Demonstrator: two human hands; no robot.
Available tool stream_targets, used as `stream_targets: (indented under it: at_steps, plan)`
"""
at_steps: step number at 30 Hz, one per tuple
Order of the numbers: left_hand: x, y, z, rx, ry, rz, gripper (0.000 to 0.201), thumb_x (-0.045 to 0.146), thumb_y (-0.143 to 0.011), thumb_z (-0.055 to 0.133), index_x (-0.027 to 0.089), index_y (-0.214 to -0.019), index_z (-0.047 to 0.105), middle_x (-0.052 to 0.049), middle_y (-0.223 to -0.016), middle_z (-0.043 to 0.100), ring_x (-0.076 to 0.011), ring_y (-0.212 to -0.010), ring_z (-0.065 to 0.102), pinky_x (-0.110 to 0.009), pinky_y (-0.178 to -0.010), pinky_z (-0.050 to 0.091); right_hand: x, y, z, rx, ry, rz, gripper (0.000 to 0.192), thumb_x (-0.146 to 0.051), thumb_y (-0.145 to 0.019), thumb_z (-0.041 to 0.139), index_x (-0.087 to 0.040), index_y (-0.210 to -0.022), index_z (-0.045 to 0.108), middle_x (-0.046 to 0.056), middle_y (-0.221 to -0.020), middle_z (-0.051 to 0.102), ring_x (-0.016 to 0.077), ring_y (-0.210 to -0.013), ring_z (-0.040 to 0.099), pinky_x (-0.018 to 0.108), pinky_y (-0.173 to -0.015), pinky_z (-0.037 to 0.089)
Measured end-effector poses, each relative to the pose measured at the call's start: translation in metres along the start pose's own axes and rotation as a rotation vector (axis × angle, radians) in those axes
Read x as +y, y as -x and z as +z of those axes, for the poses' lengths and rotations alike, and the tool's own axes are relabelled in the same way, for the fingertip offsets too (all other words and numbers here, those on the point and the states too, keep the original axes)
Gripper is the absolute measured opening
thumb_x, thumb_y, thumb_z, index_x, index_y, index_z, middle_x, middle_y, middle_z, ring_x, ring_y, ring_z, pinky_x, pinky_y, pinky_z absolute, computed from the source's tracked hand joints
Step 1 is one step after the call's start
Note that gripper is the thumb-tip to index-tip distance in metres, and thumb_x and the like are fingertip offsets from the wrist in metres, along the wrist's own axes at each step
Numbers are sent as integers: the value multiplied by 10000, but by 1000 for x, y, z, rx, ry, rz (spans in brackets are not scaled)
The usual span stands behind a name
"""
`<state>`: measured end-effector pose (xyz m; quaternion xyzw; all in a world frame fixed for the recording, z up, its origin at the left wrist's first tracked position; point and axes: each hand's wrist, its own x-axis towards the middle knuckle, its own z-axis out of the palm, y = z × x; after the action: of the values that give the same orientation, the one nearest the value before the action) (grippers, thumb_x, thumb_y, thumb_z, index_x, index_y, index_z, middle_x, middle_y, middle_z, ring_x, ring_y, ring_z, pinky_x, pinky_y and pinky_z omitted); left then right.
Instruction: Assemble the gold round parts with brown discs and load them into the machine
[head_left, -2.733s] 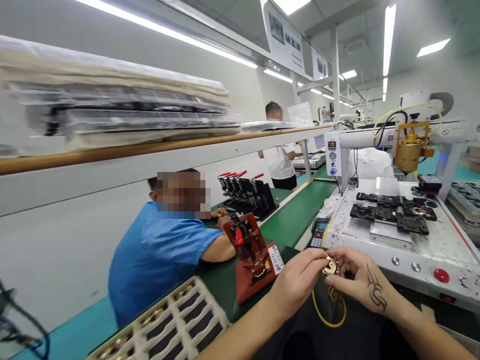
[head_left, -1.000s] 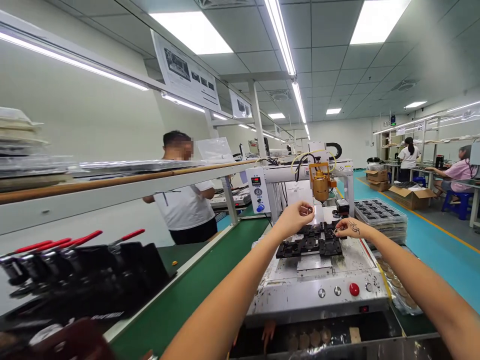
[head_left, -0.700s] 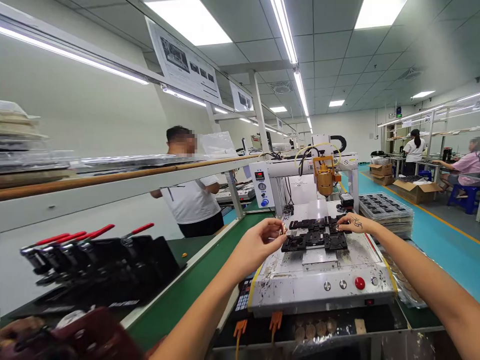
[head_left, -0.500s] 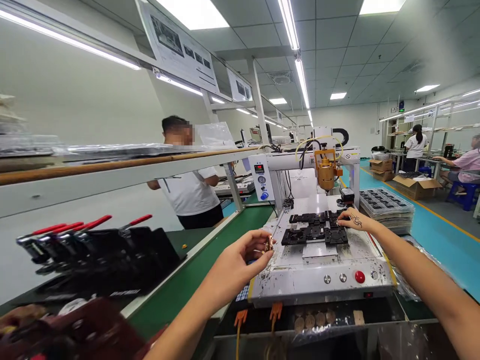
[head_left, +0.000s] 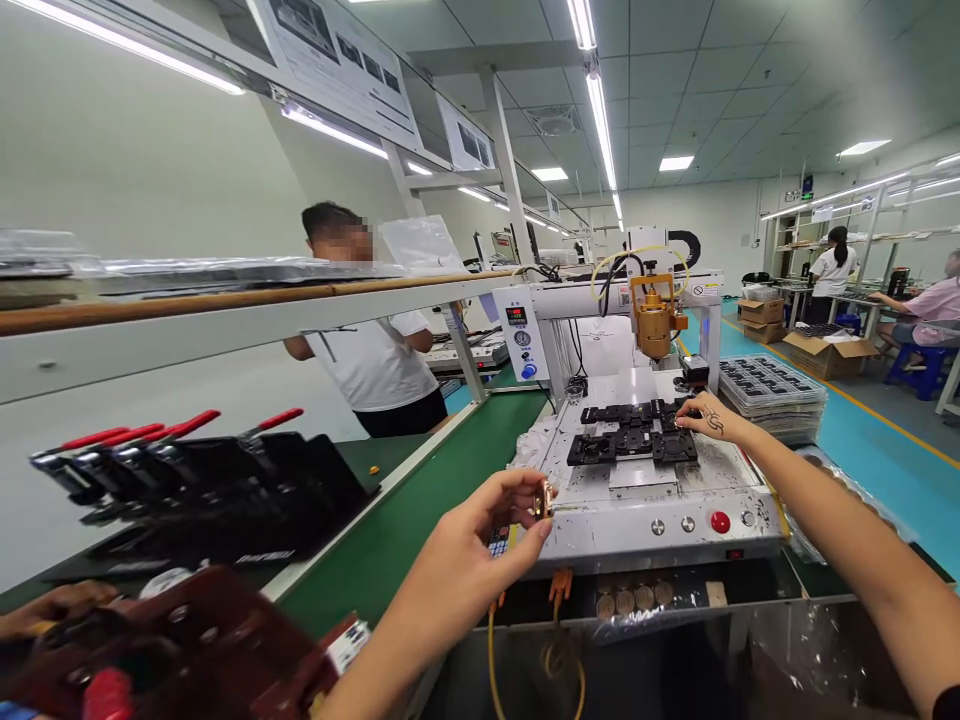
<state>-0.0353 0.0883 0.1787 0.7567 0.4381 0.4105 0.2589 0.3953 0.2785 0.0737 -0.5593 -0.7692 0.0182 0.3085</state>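
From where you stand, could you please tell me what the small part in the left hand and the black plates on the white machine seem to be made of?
The small part in the left hand looks like polished metal, gold or copper in tone, judging by its bright glints. The black plates look mostly matt, with few highlights; they could be plastic or dark-coated metal.

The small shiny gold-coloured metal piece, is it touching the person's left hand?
Touching. The head view shows the small shiny gold-coloured metal piece gripped by the left hand, between its thumb and fingers.
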Motion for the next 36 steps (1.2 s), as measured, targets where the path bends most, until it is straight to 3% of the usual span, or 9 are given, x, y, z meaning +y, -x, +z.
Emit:
stream_targets:
  at_steps: [4,7,10,13,18,21,25,30,36]
  plan:
    - [-12,3,21,3,16,34,355,400,-807,722,238,-1121,690,-36,-937,756,-234,-855,719,-368,-840,613,-21,26,-14,214,-3,56,357,-487,-1033,637,-171,-1156,749,117,-1070,702,262,-1013,649,424,-945,520]
    - [-38,18,33,4,-25,28,333,377,-830,707,244,-1134,687,-32,-938,748,-231,-831,714,-370,-824,605,-42,90,-22,415,-4,116,425,-502,-1089,482,-172,-1177,734,134,-1056,670,283,-999,619,416,-917,498]
    - [-66,38,51,-41,-14,14,316,343,-857,686,240,-1156,684,-40,-993,760,-228,-838,721,-362,-807,603,-59,170,-18,510,4,169,406,-581,-1034,579,-195,-1094,691,99,-1021,637,277,-944,595,412,-859,491]
    - [-83,49,86,-219,50,24,291,281,-849,683,231,-1136,685,-37,-1004,766,-218,-863,720,-346,-821,600,-65,224,-4,566,103,241,512,-722,-940,650,-214,-1008,665,94,-1020,602,320,-1005,569,467,-909,471]
    - [-112,51,161,-576,50,81,285,182,-758,760,218,-1034,700,-106,-1298,758,-306,-1224,693,-443,-1094,524,-81,242,18,627,62,235,397,-589,-974,689,-206,-1044,615,125,-1092,598,347,-1100,549,543,-1007,438]
    - [-133,55,184,-595,-5,108,342,142,-715,787,213,-1039,701,-144,-1560,608,-358,-1499,500,-527,-1276,334,-110,249,35,479,-79,112,152,-377,-1054,624,-228,-1026,628,92,-1005,643,285,-987,609,450,-919,506]
    - [-146,68,186,-628,25,96,413,178,-757,772,224,-1157,683,-132,-1633,535,-315,-1572,418,-515,-1322,268,-142,257,74,159,-189,-19,195,-293,-1092,539,-260,-992,703,61,-952,706,235,-905,683,352,-819,582]
    - [-143,73,184,-619,61,67,421,172,-756,762,222,-1169,694,-137,-1609,562,-311,-1541,466,-499,-1307,303,-135,250,120,-14,-168,-28,162,-290,-1049,628,-258,-1152,749,88,-1048,702,268,-978,690,394,-858,595]
    - [-144,67,183,-635,82,58,427,150,-713,805,230,-1124,720,-126,-1623,546,-340,-1565,425,-518,-1321,269,-125,253,132,-59,-123,-92,161,-306,-1062,607,-276,-1148,740,88,-1077,719,288,-1007,692,416,-845,590]
